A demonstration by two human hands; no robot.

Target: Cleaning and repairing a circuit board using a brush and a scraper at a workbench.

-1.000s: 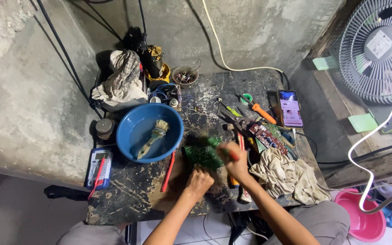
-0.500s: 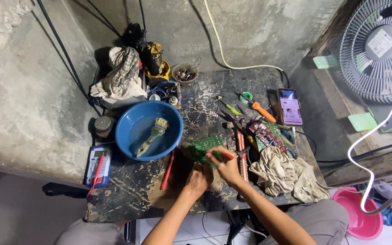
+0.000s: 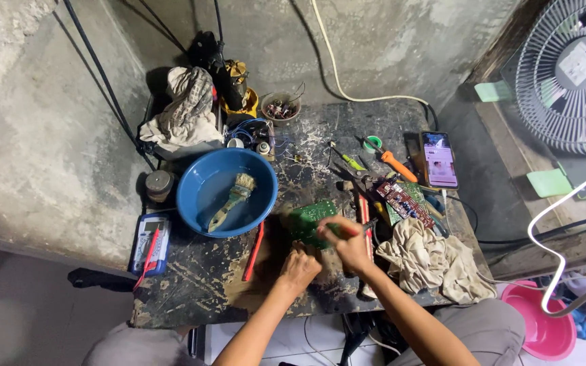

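The person works on a green circuit board (image 3: 311, 221) that lies near the front middle of the worn counter (image 3: 191, 291), just right of the blue basin (image 3: 201, 177). The left hand (image 3: 300, 266) is clenched down at the near edge of the board, apparently pinning it in place. The right hand (image 3: 348, 240) is closed around a slim tool with a green and orange handle (image 3: 338, 229), its tip laid toward the board; what sort of tool it is cannot be told.

A paintbrush (image 3: 230, 200) rests in the basin. A red-handled tool (image 3: 254, 251) lies left of the board, a multimeter (image 3: 150, 242) at the counter's left edge, and a crumpled cloth (image 3: 428, 266) to the right. Further back are an orange-handled screwdriver (image 3: 399, 165), a second board with red parts (image 3: 403, 199) and a lit phone (image 3: 439, 159).

The step in hand looks like close work on the board's surface, probing or scraping. The next move would call for a steady left hand and a small, controlled stroke of the tool's tip.
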